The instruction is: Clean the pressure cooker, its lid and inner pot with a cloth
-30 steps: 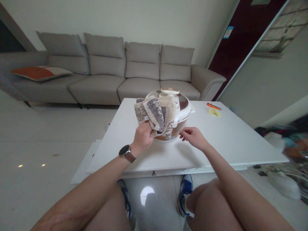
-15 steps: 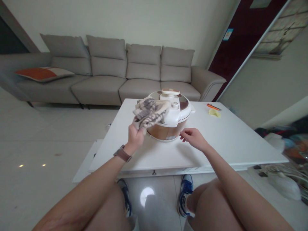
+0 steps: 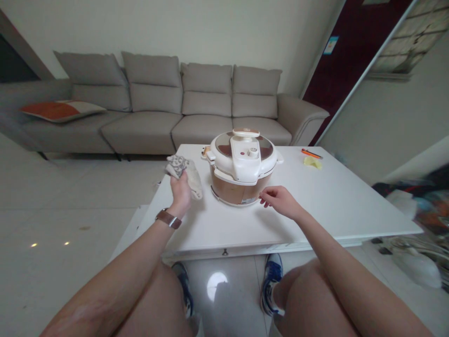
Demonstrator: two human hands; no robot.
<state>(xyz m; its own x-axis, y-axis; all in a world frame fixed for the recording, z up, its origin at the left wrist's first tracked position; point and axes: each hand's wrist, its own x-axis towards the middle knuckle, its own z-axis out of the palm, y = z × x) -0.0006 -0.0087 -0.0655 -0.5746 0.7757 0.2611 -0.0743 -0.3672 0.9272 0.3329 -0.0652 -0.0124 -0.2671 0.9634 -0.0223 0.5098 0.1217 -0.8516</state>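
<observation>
A white and brown electric cooker (image 3: 238,164) with a dark glass lid and a white control panel stands on the white table (image 3: 315,201). At its left, my left hand (image 3: 180,194) is closed round a folded cream cloth with a grey pattern (image 3: 191,178), held apart from the cooker. My right hand (image 3: 278,200) is beside the cooker's lower right front, its fingers loosely bent and a little apart, with nothing seen in them. I cannot tell whether its fingertips touch the cooker.
An orange and black pen-like item (image 3: 311,153) and a crumpled yellowish piece (image 3: 313,162) lie on the table's far right. Behind the table stands a grey sofa (image 3: 203,126) with an orange and white cushion (image 3: 63,111). Assorted items (image 3: 414,262) lie on the floor at right.
My left hand has moved left and down with the cloth, away from the cooker's front left, uncovering the lid and panel. The right hand has stayed nearly still.
</observation>
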